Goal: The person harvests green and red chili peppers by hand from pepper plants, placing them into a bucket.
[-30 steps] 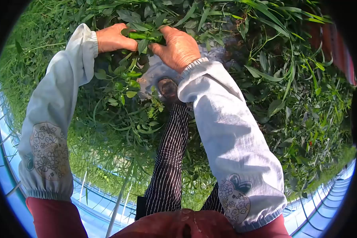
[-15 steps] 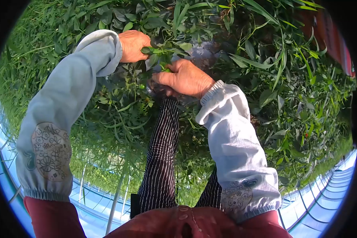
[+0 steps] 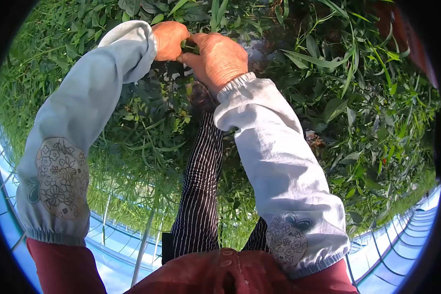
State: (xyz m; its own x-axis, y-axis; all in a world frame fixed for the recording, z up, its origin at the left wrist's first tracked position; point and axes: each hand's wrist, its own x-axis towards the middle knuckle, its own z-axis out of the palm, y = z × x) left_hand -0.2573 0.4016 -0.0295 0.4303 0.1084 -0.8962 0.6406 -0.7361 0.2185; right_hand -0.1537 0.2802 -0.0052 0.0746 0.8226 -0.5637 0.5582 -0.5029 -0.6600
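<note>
My left hand point(image 3: 169, 41) is closed at the upper middle of the view, its fingertips turned away and partly hidden. Close beside it, my right hand point(image 3: 220, 56) is closed too, thumb and forefinger reaching toward the left hand. A short piece of green plant stem point(image 3: 190, 47) shows in the gap between them, gripped from both sides. Leafy green plants point(image 3: 147, 105) surround the hands. Beneath the right hand, a dark shoe point(image 3: 200, 95) shows at the end of a striped trouser leg point(image 3: 198, 181).
Long grass blades point(image 3: 318, 61) rise among the leaves on the right. A reddish cloth-like thing point(image 3: 411, 44) lies at the upper right. Shiny plastic sheeting point(image 3: 255, 51) shows through the foliage. A thin pole point(image 3: 143, 245) and a blue-white framed covering point(image 3: 392, 255) stand along the lower edges.
Both hands have moved up and away from my body. My right hand has also shifted toward the left one and turned, so that its back now covers most of the leaves.
</note>
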